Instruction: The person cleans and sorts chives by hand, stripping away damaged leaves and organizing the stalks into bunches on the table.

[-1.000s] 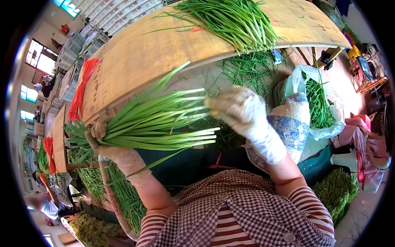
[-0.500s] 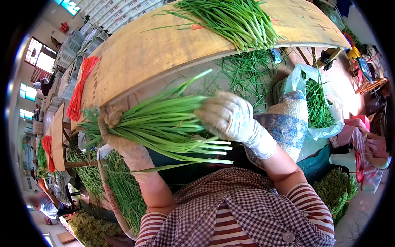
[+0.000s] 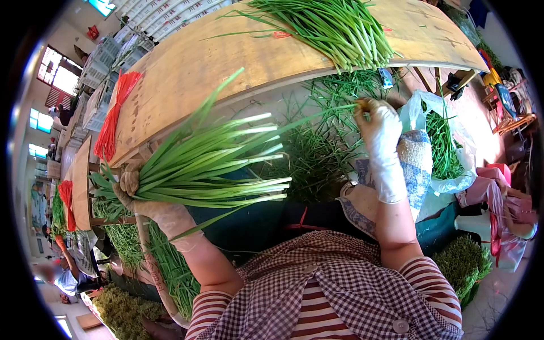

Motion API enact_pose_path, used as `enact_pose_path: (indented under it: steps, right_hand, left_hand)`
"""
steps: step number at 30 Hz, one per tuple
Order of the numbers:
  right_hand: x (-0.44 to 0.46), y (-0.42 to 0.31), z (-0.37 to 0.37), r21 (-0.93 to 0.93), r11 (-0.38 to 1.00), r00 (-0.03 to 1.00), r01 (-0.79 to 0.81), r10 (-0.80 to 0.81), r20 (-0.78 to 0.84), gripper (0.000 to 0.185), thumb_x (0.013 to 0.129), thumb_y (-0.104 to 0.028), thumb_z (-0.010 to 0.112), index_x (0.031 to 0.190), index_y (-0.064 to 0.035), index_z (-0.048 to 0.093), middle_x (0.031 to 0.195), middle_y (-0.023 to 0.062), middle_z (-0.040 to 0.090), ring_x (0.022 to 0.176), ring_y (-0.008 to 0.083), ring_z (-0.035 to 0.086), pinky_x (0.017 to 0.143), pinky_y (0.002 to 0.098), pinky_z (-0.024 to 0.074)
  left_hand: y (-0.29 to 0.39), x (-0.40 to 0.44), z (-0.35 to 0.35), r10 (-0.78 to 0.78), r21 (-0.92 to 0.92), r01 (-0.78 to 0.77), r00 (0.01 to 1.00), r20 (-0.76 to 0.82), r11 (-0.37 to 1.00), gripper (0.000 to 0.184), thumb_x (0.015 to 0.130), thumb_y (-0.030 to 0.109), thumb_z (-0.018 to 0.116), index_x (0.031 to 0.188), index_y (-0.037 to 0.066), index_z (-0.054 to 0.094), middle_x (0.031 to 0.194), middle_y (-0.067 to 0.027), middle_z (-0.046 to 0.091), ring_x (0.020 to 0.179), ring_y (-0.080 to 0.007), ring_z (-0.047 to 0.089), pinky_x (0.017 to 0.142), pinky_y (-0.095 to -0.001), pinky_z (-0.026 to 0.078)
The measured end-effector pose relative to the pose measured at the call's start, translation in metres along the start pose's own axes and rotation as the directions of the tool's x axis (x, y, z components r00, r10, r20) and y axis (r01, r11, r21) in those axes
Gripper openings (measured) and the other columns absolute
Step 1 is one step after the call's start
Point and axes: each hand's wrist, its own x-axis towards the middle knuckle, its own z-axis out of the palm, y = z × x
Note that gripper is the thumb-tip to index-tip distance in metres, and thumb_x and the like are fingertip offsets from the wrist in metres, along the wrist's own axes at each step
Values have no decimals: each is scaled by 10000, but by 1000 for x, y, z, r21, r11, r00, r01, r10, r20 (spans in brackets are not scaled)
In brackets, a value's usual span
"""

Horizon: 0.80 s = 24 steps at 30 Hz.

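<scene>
The wood surface (image 3: pixel 215 56) bends across the top of the view, and its near edge runs from the low left corner up to the right. A big green pile (image 3: pixel 334 34) lies at its far side, with the pale ends near the edge. There is a wide bare part of wood to the left of that pile. 1 red string bundle (image 3: pixel 118 116) hangs over the left edge, and 1 more red bundle (image 3: pixel 66 205) is on a small board (image 3: pixel 81 190) lower down. The left grip (image 3: pixel 130 182), in a dirty glove, is closed around the leafy end of a green bunch (image 3: pixel 209 167). The bunch is in the air, on the person's side of the near edge, and its white ends fan out to the right. The right grip (image 3: pixel 374 116), also in a glove, is up and well apart from the left one. Its fingertips pinch 1 thin leaf (image 3: pixel 323 116) that slants down to the bunch; I cannot tell if it is loose. Between the white ends and the right grip there is open air, over messy green bits (image 3: pixel 317 161) on the floor. To the right, a blue and white cloth (image 3: pixel 415 153) and a clear bag (image 3: pixel 413 107) of greens sit close to the right grip, so there is less room on that side.
</scene>
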Motion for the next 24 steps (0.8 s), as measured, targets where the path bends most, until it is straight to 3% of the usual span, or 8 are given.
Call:
enact_pose_path:
  steps: [3,6,8,15,18,20,23,24]
  right_hand:
    - [-5,2,1,368,870,897,-327,163,411,248,779,-114,733,1019,-63,696,900,111,702,814,216,662,740,327,536]
    - [-7,-47,-22,575,367,559,-731,-161,813,366,830,-121,725,1170,-19,636,1096,105,674,1003,150,606,906,287,489]
    - [4,-69,-41,448,370,357,-814,-290,888,445,820,-97,728,1234,-9,592,1128,102,668,1020,158,605,960,283,458]
    - [-15,-69,-16,481,370,354,-794,-362,862,327,816,-212,746,1068,-13,681,992,93,704,934,138,633,869,269,482]
    - [-6,-35,-28,552,104,486,-828,-359,797,167,832,-115,677,951,-10,728,922,118,715,838,164,661,807,276,505]
    - [4,-10,-26,635,220,620,-740,-142,772,223,834,-126,683,1019,-4,707,971,124,712,900,172,666,830,297,509]
    - [0,-5,-16,261,913,839,-314,138,527,295,828,-155,701,1082,-6,681,1018,125,705,939,179,663,857,313,506]
    - [-5,-9,-11,500,743,819,-445,112,563,345,821,-164,730,1123,-12,660,1044,100,701,938,156,652,852,291,505]
  left_hand:
    - [-7,-7,5,-8,-89,10,1000,24,996,261,904,141,538,666,162,433,595,60,432,593,-67,431,785,-243,409]
    - [0,-1,-17,-142,-223,152,988,58,963,292,870,144,583,636,163,407,572,68,403,569,-49,406,649,-197,386]
    - [-21,-8,-8,-201,-280,221,975,97,934,308,874,151,581,625,165,401,564,67,403,560,-49,399,659,-204,394]
    - [-38,-12,-5,-201,-181,199,980,5,963,324,865,159,588,609,170,390,579,57,420,579,-85,420,724,-259,422]
    - [-31,-12,3,-116,-105,111,992,-42,988,315,864,150,589,618,170,393,585,57,422,599,-80,430,748,-257,420]
    - [-28,-12,10,-57,-62,55,998,-27,997,306,866,149,588,625,170,399,585,59,421,610,-78,435,755,-256,419]
    - [-24,-11,7,-97,-110,103,993,62,989,297,867,160,589,630,170,411,585,60,420,616,-80,437,761,-262,420]
    - [-15,-5,-5,-156,-153,172,981,112,973,298,867,163,590,627,169,413,585,60,420,616,-81,437,766,-265,422]
